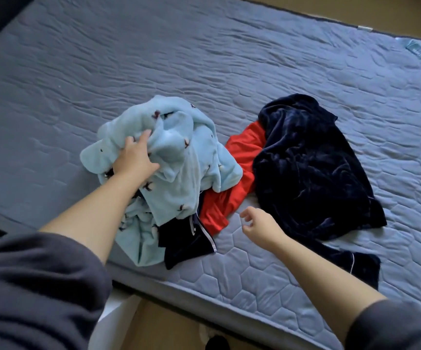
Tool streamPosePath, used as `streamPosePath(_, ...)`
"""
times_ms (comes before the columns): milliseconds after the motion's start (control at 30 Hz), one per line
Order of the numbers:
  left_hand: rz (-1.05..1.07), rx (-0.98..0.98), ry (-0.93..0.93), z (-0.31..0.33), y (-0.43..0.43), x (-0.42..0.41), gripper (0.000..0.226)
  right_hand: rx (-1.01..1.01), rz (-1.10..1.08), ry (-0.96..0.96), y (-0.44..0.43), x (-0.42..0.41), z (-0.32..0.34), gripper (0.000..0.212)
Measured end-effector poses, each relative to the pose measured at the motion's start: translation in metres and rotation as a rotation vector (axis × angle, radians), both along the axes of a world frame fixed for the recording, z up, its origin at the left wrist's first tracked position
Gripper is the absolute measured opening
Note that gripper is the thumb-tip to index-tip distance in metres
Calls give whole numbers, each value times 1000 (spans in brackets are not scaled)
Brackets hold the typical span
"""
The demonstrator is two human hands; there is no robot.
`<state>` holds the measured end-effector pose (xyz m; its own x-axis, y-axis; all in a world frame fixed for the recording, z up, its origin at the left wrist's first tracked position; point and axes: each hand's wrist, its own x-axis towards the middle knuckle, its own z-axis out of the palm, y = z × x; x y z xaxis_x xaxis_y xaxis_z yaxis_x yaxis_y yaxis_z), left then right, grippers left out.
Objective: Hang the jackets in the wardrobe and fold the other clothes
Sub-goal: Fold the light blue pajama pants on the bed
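Pale-blue printed fleece garment [179,152] bunched in left hand [135,159] — overlapping red shirt [244,150], navy velvet garment [305,160] beside; right hand [259,224] loose, empty.

Fluffy fleece pale-blue garment [179,147], sheeny navy velvet garment [312,168], smooth red cloth [242,157], quilted matt mattress [204,59]

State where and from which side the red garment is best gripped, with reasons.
Likely best: pinch the red garment at its near end, which lies bare on the mattress; come from the near bed edge, by the right hand. Its far part is tucked under the light blue fleece and navy garment.
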<state>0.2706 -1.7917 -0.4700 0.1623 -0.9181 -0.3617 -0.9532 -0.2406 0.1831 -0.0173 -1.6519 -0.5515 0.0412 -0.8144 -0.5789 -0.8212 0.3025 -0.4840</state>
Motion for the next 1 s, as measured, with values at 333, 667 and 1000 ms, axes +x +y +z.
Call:
streamPosePath(333, -370, 141, -181, -58, 29, -25, 8, 184, 23, 147, 17, -28, -36, 39)
streamPosePath(667, -1217, 267, -54, -94, 119, -112, 12, 329, -854, -788, -3, -33, -67, 84)
streamPosePath(1000, -95, -409, 69, -69, 101, -89, 67, -94, -764, -396, -42, -63, -31, 8)
